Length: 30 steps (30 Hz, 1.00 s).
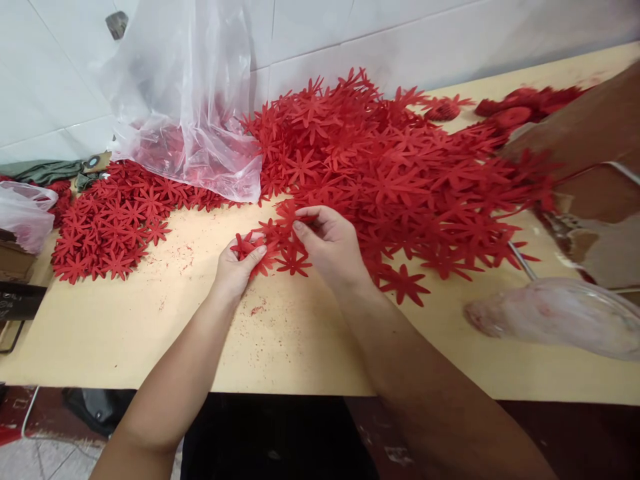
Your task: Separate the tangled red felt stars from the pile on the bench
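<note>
My left hand (238, 264) is closed on red flower-shaped cutouts (261, 256), its thumb pressed on top of them. Just to the right, my right hand (331, 241) pinches a red flower cutout (287, 217) between thumb and fingers. More loose cutouts (293, 261) lie on the table between and below the two hands. Behind my right hand spreads a large heap of red flower cutouts (380, 160) with long narrow petals. A flatter pile of them (105, 227) sits to the left.
A clear plastic bag (190, 133) stands against the tiled wall behind the left pile. At the right, a cloudy plastic container (560, 313) lies near a cardboard box (590, 160). Red scraps dot the tan table (300, 360). Dark green cloth (45, 171) lies far left.
</note>
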{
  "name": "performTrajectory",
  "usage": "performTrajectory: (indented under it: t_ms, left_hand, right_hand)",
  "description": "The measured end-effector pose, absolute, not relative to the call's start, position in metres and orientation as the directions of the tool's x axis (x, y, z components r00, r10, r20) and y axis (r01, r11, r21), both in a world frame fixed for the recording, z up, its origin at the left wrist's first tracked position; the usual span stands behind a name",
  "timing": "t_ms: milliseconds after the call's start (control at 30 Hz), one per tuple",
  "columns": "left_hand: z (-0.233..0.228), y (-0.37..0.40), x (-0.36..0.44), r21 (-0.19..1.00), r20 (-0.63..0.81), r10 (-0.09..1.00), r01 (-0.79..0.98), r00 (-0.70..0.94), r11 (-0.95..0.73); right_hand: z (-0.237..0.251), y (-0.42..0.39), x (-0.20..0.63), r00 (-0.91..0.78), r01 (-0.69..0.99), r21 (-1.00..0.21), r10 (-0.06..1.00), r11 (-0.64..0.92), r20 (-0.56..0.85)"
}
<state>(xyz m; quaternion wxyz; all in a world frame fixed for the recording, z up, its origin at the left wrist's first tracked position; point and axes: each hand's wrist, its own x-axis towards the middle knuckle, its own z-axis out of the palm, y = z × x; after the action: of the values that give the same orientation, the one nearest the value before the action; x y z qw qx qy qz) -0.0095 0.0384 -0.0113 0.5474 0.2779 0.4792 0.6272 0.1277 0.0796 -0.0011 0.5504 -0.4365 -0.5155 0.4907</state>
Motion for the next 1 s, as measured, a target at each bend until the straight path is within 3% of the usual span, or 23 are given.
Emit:
performTrajectory:
  t_ms: [200, 533, 800, 1000]
  left_hand:
    - [-0.013, 0.039, -0.011, 0.912, -0.142, 0.958, -0.409, -0.248, 0.029]
    - [-0.005, 0.038, -0.008, 0.863, -0.175, 0.955, -0.504, -0.239, 0.032]
    - [-0.003, 0.034, -0.005, 0.912, -0.162, 0.972, -0.403, -0.172, 0.080]
    - [0.000, 0.033, -0.004, 0.908, -0.212, 0.952, -0.405, -0.219, 0.109]
  right_hand:
    - [0.002, 0.081, 0.131, -0.042, -0.157, -0.979, 0.989, 0.131, 0.139]
    - [0.000, 0.076, 0.119, -0.151, -0.104, -0.992, 0.985, 0.072, 0.087]
    - [-0.001, 0.071, 0.116, -0.176, -0.004, -0.997, 0.981, 0.078, 0.077]
    - [0.003, 0.067, 0.115, -0.181, 0.041, -0.994, 0.979, 0.104, 0.095]
